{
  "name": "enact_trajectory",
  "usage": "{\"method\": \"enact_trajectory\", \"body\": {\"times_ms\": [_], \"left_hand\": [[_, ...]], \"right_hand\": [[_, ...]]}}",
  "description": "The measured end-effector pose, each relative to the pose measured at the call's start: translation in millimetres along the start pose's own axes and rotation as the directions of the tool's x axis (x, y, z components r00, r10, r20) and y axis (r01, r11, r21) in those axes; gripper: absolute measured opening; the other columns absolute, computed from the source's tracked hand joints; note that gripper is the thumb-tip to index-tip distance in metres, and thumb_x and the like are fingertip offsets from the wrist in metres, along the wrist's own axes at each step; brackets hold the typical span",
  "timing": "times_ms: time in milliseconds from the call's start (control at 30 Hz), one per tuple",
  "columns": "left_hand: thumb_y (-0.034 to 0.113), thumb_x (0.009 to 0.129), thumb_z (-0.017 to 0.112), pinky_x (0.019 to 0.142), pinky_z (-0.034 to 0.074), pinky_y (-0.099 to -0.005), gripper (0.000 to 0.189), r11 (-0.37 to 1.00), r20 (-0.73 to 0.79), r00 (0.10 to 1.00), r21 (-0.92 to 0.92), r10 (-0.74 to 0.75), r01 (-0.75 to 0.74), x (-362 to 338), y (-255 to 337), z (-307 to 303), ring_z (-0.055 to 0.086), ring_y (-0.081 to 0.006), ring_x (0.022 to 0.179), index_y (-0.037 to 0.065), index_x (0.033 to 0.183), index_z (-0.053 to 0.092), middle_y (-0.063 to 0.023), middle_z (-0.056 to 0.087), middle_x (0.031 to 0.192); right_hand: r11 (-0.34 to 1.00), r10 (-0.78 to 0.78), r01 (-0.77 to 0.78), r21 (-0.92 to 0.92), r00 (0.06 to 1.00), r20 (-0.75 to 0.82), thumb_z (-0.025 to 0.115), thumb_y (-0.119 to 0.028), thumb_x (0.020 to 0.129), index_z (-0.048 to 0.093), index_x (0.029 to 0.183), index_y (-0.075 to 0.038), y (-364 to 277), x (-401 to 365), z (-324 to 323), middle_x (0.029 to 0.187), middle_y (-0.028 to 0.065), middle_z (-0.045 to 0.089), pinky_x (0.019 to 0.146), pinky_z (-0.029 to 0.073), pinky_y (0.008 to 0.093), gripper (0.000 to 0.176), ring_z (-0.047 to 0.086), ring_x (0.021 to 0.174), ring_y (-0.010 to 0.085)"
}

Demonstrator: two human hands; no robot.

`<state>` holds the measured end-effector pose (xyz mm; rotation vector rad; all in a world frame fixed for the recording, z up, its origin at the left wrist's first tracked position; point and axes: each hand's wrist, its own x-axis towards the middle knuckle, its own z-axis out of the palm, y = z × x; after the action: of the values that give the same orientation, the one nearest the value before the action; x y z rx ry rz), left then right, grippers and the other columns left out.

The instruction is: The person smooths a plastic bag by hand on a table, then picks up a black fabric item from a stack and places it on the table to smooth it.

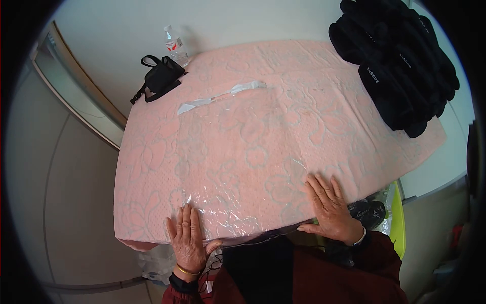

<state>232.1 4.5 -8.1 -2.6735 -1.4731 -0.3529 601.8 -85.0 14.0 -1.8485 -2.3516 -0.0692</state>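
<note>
Going left to right, we see a black strapped bag (163,77) at the far left edge of the worktop (147,167), which is covered in pink patterned cloth, with a clear bottle (174,44) with a red-marked label just beside it. Nearer us, our left hand (189,242) lies palm down at the near edge, its fingers extended, mostly close together with the outermost a little apart, and the thumb out to the side. Between our hands and beyond them, the clear plastic sheet (238,167) lies flat on the cloth, wrinkled and shiny near us, with a white strip (223,96) towards its far end. Our right hand (330,213) rests palm down at the near right, fingers slightly spread, thumb pointing inward. We pinch nothing with either hand. Past it, a yellow-green container (398,223) stands below the edge, and a pile of black fabric items (400,71) with white lettering sits at the far right of the worktop
</note>
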Motion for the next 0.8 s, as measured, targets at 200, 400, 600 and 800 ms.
{"method": "enact_trajectory", "body": {"times_ms": [200,400,600,800], "left_hand": [[0.063,0.085,0.061,0.118,0.014,-0.0607,0.09,0.997,-0.119,0.992,0.079,0.033,-0.024,-30,-2,26,0.038,-0.0368,0.143,-0.003,0.144,0.043,-0.0198,0.046,0.15],[0.036,0.075,0.081,0.119,0.014,-0.0596,0.086,0.999,-0.271,0.962,0.031,0.045,-0.038,-36,-1,39,0.039,-0.035,0.142,0.002,0.145,0.043,-0.0167,0.048,0.148],[0.057,0.082,0.071,0.119,0.013,-0.0591,0.091,0.998,-0.223,0.973,0.03,0.059,-0.054,-35,1,30,0.037,-0.0367,0.143,0.001,0.147,0.039,-0.0186,0.045,0.149],[0.068,0.083,0.063,0.119,0.014,-0.0606,0.096,0.996,-0.108,0.993,-0.076,0.04,-0.048,-31,11,-4,0.038,-0.0373,0.142,-0.001,0.146,0.041,-0.0209,0.045,0.148]], "right_hand": [[1.0,0.001,0.0,0.014,0.999,-0.039,0.059,-0.07,0.083,0.038,0.144,0.013,-14,-27,7,0.155,0.0259,0.034,0.121,0.012,0.058,0.105,0.026,0.148,0.039],[0.992,0.027,-0.019,0.124,0.997,-0.068,0.061,-0.067,0.084,0.039,0.141,0.015,-23,-33,-6,0.154,0.0271,0.034,0.119,0.018,0.0574,0.102,0.027,0.147,0.041],[0.97,-0.018,0.071,0.234,0.975,-0.221,0.066,-0.062,0.084,0.041,0.145,0.006,-42,21,0,0.156,0.0253,0.032,0.118,0.019,0.0586,0.094,0.026,0.148,0.041],[0.976,-0.084,0.117,0.183,0.981,-0.176,0.068,-0.058,0.083,0.043,0.149,-0.007,-52,40,25,0.158,0.0227,0.03,0.118,0.017,0.06,0.088,0.026,0.148,0.0395]]}}
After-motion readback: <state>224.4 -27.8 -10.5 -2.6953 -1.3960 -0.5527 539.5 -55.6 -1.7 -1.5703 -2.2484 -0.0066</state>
